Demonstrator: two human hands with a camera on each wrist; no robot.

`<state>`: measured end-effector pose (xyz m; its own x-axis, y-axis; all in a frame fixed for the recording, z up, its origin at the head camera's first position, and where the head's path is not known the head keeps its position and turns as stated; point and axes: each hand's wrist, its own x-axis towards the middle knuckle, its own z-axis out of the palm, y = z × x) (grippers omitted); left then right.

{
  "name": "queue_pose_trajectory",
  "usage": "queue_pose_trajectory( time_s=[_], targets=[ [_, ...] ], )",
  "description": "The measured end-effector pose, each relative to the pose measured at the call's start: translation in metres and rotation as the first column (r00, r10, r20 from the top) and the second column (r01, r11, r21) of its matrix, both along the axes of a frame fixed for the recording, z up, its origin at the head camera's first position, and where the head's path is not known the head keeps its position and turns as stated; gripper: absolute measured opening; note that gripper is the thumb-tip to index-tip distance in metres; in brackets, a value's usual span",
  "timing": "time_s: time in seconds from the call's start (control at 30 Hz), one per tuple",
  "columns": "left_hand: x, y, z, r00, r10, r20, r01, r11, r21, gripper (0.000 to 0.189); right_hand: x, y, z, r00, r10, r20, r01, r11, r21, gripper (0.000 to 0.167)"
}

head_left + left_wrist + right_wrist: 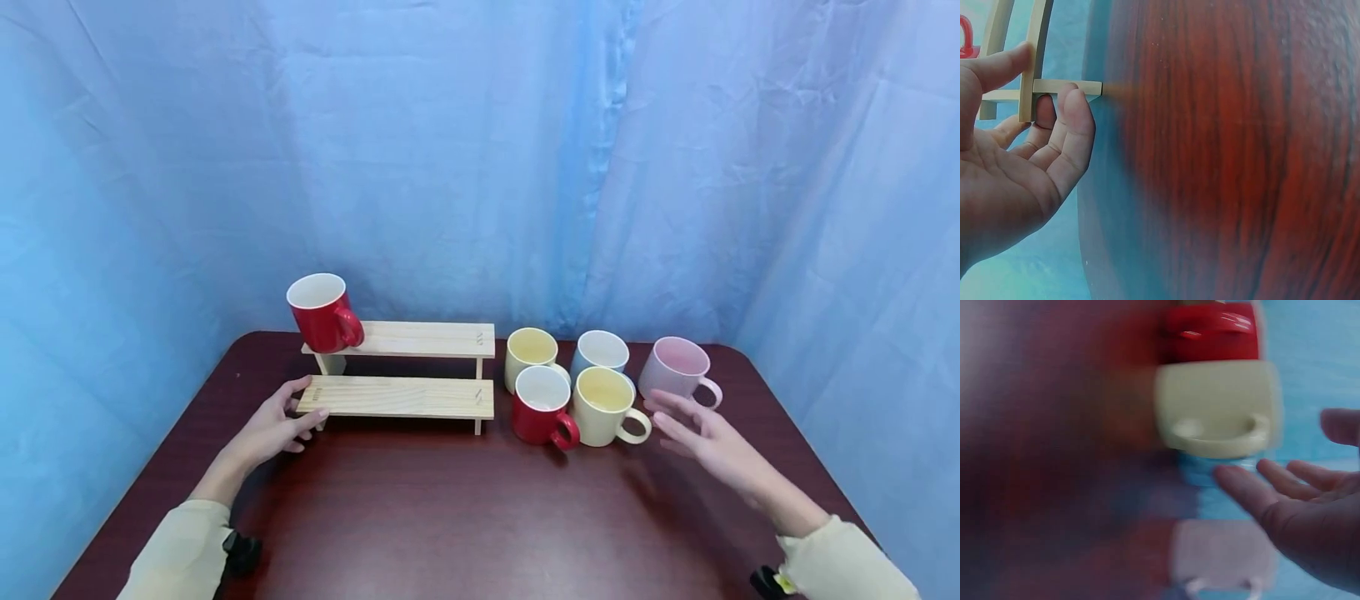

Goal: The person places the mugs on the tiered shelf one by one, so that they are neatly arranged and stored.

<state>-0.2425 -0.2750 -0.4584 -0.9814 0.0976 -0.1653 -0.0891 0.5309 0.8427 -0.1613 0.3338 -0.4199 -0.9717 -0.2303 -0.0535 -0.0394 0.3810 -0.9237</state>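
Between left fingers, lower shelf's left end

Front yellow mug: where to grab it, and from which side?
Probably by the handle of the front yellow mug, coming from the right with the right hand. The mug stands upright, its handle juts out toward that hand, and the front red mug crowds its left side.

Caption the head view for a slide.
Left hand grips a two-tier wooden shelf bearing one red mug; right hand hovers by five mugs.
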Motion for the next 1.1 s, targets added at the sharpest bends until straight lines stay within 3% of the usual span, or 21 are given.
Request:
queue_pose_trajectory(
  time_s=[0.17, 0.37, 0.53, 0.73, 1.0, 1.1],
  targets=[
    [0.002, -0.001, 0.001, 1.000, 0.012, 0.009, -0.012, 1.000, -0.008, 0.088, 0.011, -0.002, -0.024, 1.000, -0.016, 0.024, 0.019, 0.996, -0.091, 0.064],
    [0.001, -0.001, 0.000, 1.000, 0.008, 0.005, -0.008, 1.000, -0.004, 0.087, 0.000, -0.004, -0.028, 0.997, -0.033, 0.068, 0.038, 0.996, -0.080, 0.064],
    [0.000, -0.001, -0.001, 1.000, -0.001, 0.008, 0.001, 1.000, -0.006, 0.087, -0.012, -0.006, -0.025, 0.995, 0.009, 0.101, -0.010, 1.000, 0.010, 0.062],
    [-0.001, -0.001, 0.000, 1.000, 0.018, 0.000, -0.018, 1.000, -0.011, 0.087, -0.027, -0.006, -0.025, 0.994, 0.044, 0.101, -0.049, 0.998, 0.043, 0.058],
    [-0.005, 0.004, -0.002, 1.000, 0.014, 0.025, -0.014, 1.000, 0.005, 0.087, -0.041, 0.003, -0.028, 0.973, 0.175, 0.147, -0.187, 0.980, 0.072, 0.040],
    [-0.002, -0.001, 0.001, 0.999, 0.032, 0.025, -0.032, 0.999, -0.004, 0.087, -0.047, 0.000, -0.027, 0.966, 0.228, 0.121, -0.239, 0.968, 0.081, 0.037]
  ],
)
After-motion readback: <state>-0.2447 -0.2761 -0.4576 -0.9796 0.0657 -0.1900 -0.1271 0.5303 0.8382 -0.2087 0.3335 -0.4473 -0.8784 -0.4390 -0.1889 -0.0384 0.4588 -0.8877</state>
